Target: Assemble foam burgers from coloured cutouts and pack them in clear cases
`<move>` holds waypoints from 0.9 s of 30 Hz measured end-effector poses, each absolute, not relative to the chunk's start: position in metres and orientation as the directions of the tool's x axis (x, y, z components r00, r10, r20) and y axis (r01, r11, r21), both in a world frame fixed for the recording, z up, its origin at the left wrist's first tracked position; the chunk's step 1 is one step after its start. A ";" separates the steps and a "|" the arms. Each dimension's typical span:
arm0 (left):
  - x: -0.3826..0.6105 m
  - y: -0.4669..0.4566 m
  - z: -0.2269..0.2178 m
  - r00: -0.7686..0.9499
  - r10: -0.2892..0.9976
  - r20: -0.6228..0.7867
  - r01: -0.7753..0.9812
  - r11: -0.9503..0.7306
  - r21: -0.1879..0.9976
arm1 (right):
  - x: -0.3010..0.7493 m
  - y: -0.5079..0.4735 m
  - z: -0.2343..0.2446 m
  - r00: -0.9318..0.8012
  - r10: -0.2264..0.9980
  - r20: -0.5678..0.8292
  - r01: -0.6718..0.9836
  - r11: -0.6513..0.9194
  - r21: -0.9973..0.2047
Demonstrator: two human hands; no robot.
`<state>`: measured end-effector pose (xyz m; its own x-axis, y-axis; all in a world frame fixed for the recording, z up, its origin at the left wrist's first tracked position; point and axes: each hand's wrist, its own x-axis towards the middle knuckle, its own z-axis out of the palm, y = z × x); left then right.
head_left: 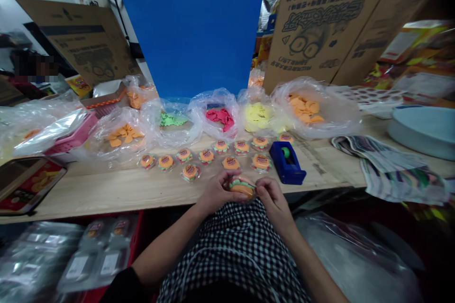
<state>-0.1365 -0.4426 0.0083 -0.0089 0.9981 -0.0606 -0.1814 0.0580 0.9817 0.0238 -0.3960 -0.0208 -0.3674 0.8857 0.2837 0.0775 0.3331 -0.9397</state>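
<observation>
My left hand [217, 193] is closed around a small burger-shaped candy [241, 184] with orange bun halves and a green layer, held above the table's front edge. My right hand [274, 199] pinches at the candy's right edge; whether a bit of tape or clear wrap is between the fingertips is too small to tell. Just beyond the hands, several similar packed burger candies [206, 156] with printed labels lie in loose rows on the wooden table [117, 184]. A blue tape dispenser [288, 165] with a green core stands right of them.
Behind the rows stand clear bags of orange [126, 135], green [172, 119], red [223, 118], yellow [258, 114] and more orange pieces [306, 108]. A blue board [199, 33] and cardboard boxes [313, 28] rise behind. Right are folded papers [377, 156] and a round basin [423, 128].
</observation>
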 end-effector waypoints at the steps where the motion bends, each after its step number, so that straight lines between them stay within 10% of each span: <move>1: -0.137 -0.443 0.010 -0.001 0.999 -0.042 -0.110 0.042 0.993 | 0.025 -0.393 -0.014 -0.410 0.853 0.324 0.122 0.403 -0.907; 8: -0.134 -0.441 0.020 0.121 0.987 0.108 0.292 -0.139 0.946 | 0.022 -0.385 0.026 -0.709 0.615 0.346 0.305 0.709 -0.636; 17: -0.131 -0.439 0.013 0.172 0.984 -0.045 0.288 -0.007 0.958 | 0.027 -0.382 0.006 -0.690 0.662 0.292 0.252 0.598 -0.761; 23: -0.141 -0.423 0.014 0.060 0.975 -0.212 -0.099 0.217 0.971 | 0.077 -0.316 -0.025 0.022 0.948 0.316 0.551 0.252 -0.796; 27: -0.148 -0.417 0.017 0.019 0.973 -0.231 -0.162 0.231 0.959 | 0.105 -0.277 -0.048 0.126 0.941 0.313 0.713 0.133 -0.688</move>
